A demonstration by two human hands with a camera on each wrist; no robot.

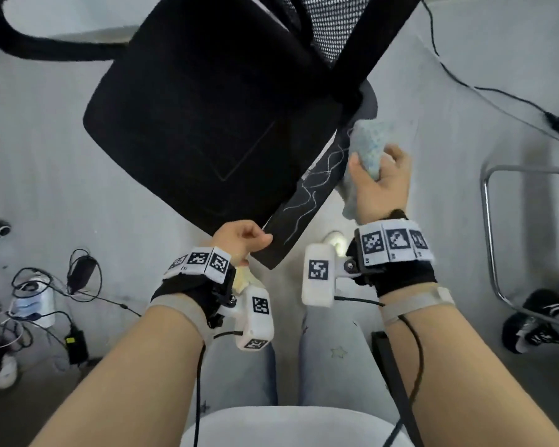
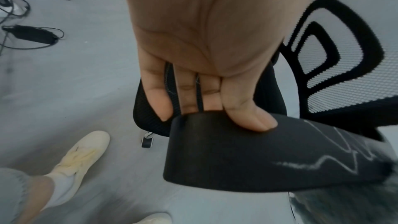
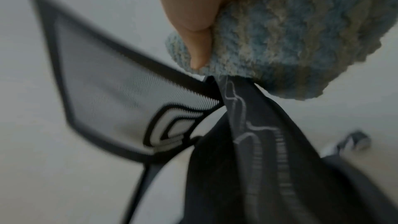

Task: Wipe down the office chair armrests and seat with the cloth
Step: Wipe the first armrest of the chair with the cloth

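Several cables (image 1: 42, 285) and adapters (image 1: 76, 345) beside chair (image 1: 207, 108).

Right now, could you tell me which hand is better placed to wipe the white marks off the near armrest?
The right hand: it already grips the cloth beside the marked armrest. The left hand only holds the armrest's near end, steadying it.
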